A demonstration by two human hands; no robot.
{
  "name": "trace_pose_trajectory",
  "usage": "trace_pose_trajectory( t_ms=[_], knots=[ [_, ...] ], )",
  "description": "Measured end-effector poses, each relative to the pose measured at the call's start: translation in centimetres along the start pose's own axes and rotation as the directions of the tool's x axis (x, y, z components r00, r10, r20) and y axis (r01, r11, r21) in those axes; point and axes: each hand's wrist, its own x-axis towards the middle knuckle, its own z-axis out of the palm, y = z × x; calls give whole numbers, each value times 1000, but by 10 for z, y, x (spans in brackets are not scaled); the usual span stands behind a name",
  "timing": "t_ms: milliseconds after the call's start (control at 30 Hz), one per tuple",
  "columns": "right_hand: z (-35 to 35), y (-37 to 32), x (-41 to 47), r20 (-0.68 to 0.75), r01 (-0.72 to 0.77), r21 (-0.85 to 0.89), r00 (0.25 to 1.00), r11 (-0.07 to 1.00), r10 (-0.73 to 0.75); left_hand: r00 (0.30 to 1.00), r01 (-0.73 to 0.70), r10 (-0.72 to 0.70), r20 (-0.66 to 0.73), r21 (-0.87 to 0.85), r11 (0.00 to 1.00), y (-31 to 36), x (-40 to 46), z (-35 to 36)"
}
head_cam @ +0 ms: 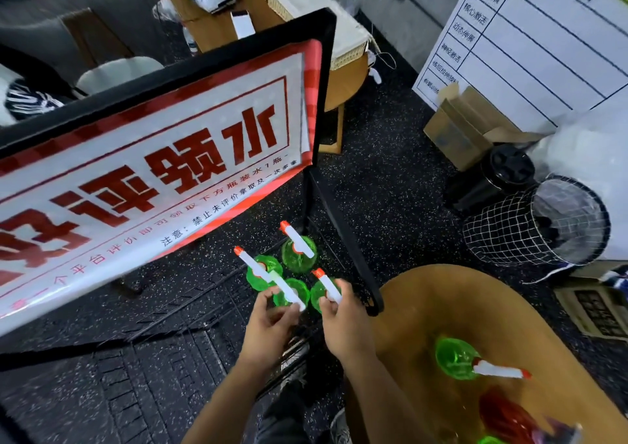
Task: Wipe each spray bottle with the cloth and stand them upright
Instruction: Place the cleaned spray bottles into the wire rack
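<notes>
— Down at the near edge of the black rack, below the red-and-white sign: four green spray bottles packed close. Left hand curled round the white sprayer of the near-left bottle; right hand pinching the sprayer of the near-right bottle.

— And the cloth?

— Cannot tell. Only a blurred shape at the near edge of the wooden table, beside a red bottle.

— Best way to manage the lift, then?

— Probably straight up, no swinging sideways, so as not to knock the far-left bottle or the far-right bottle, both just beside. Grip near the neck, off the trigger; thin plastic, likely light and easy to tip.

— Then?

— Across to the table, near the green table bottle standing towards its middle. Wipe body and sprayer all round, then set down on the base, well in from the edge.
</notes>
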Motion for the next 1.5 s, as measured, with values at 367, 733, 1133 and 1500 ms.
trace_pose_trajectory(
  t_ms=[367,733,1133,1500],
  knots=[
    [-42,27,-44,60,-24,54,998,998,20,980,-171,194,-52,293,941,-6,-46,18],
    [-125,113,-105,-213,-19,232,975,972,70,849,-465,313,426,319,826,23,-103,143],
    [-160,247,-196,-393,-142,463,852,875,347,747,-564,191,637,455,689,-11,-156,258],
    [-137,315,-223,-321,-275,629,761,728,564,747,-599,79,660,617,510,-35,-129,303]
  ],
)
